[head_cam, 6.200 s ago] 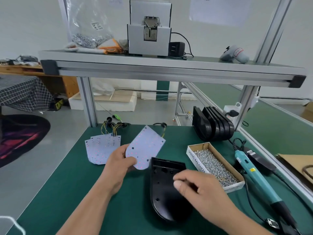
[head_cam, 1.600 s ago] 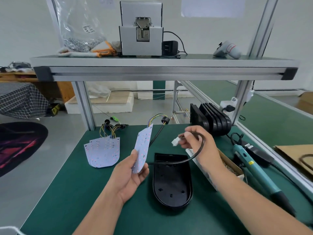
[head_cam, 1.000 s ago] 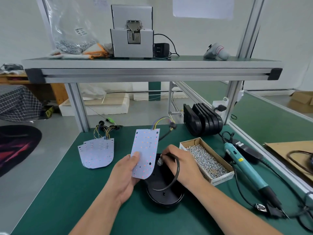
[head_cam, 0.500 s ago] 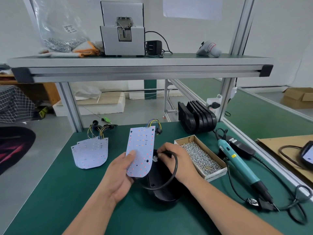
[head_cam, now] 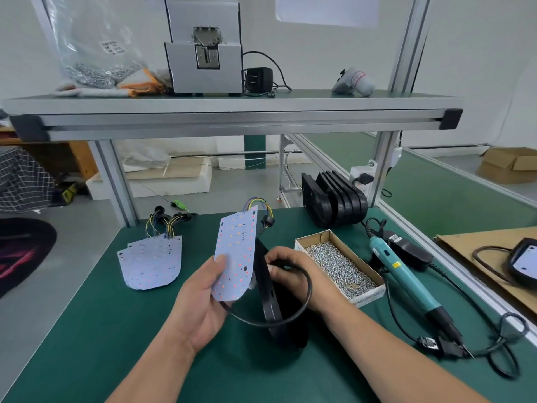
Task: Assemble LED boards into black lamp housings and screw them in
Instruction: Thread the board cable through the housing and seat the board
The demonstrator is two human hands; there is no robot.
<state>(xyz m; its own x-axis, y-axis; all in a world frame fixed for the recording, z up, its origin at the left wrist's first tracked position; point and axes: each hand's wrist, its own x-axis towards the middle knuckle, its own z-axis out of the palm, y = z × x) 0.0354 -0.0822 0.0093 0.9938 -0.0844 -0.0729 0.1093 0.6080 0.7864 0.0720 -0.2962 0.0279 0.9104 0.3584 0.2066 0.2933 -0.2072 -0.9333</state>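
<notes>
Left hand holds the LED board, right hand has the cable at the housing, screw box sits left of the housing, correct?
No: the head view shows the screw box right of the housing. The left hand does hold the LED board, and the right hand has the cable at the housing.

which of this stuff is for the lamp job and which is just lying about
For the job: LED board in left hand; cable in right hand; housing on edge; screw box; screwdriver; spare boards; stacked housings.
Lying about: shelf bag, gloves, grey machine, cardboard box.
</notes>
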